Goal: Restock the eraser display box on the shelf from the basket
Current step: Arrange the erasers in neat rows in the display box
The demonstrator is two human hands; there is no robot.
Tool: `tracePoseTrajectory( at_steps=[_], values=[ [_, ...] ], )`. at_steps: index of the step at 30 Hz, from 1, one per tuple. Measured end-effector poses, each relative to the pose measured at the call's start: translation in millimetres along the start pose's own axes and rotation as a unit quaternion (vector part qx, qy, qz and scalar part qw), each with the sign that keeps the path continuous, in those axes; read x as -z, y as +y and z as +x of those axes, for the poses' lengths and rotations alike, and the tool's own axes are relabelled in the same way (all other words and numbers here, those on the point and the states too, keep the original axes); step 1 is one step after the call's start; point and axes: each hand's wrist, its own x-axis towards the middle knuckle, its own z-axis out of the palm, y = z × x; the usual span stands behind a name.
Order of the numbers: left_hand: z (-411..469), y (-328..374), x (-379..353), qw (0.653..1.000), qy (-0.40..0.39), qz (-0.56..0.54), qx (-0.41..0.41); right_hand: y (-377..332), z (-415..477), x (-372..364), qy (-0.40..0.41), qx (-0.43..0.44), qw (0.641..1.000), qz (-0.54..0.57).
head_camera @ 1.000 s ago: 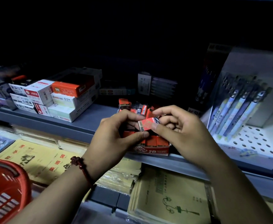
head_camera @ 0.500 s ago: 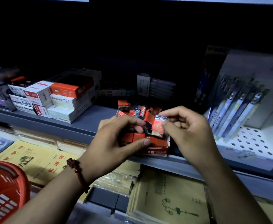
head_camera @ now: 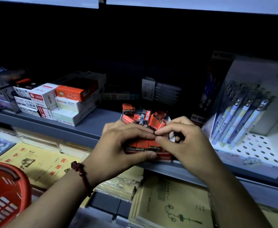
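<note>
1. Display box (head_camera: pixel 165 157) of red erasers (head_camera: pixel 151 119) stands on the shelf (head_camera: pixel 89 124), under the fingers of both hands.
2. Left hand (head_camera: pixel 117 150) grips it, fingers above, thumb in front.
3. Right hand (head_camera: pixel 186 143) has curled fingers; whether they pinch 1 eraser is unclear.

The erasers (head_camera: pixel 158 120) are orange-red with black and silver ends. Their display box (head_camera: pixel 165 157) is red with a white lower strip. At lower left the basket (head_camera: pixel 6 195) is red with pale slots. The bracelet (head_camera: pixel 81 171) is dark red. The notebooks (head_camera: pixel 41 162) are yellow-tan with red characters. At right, pale blue and yellow pens (head_camera: pixel 238 119) stand in a white rack (head_camera: pixel 256 148) dotted with holes. The shelf (head_camera: pixel 89 124) is grey-blue.
</note>
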Motion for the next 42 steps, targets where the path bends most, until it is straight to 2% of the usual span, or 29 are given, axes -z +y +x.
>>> tracePoseTrajectory(
  at_steps=[5, 9, 12, 16, 20, 25, 34, 39, 42],
  values=[
    [0.3, -1.1, 0.1, 1.0, 0.003, -0.026, 0.009, 6.0, 6.7, -5.9, 0.093, 0.001, 0.996, 0.007],
    [0.4, -2.0, -1.7, 0.999, 0.01, -0.038, 0.002, 3.5, 12.6, -12.0, 0.107, 0.01, 0.991, -0.081],
    [0.3, -1.0, -1.8, 0.999, 0.014, -0.043, 0.004, 2.0, 15.2, -13.0, 0.122, 0.011, 0.988, -0.092],
    [1.2, 1.0, 5.8, 1.0, -0.02, 0.002, -0.006, 6.5, 12.8, -14.8, 0.12, -0.009, 0.992, -0.024],
    [5.8, 6.0, 17.2, 0.991, -0.083, 0.1, -0.02, 6.9, 11.2, -16.0, 0.145, -0.012, 0.985, 0.097],
    [6.2, 13.6, 18.3, 0.971, -0.136, 0.178, -0.076, 12.2, 10.5, -17.2, 0.178, 0.001, 0.979, 0.103],
    [4.2, 9.0, 15.8, 0.982, -0.114, 0.136, -0.069, 16.6, 9.2, -19.8, 0.128, -0.023, 0.991, 0.012],
    [4.9, 2.7, 17.2, 0.996, -0.064, 0.015, -0.054, 14.9, 7.5, -20.4, 0.121, 0.01, 0.993, -0.002],
    [7.1, 1.8, 17.2, 0.998, -0.036, -0.054, -0.025, 16.5, 7.3, -19.9, 0.131, 0.012, 0.991, 0.032]
  ],
)
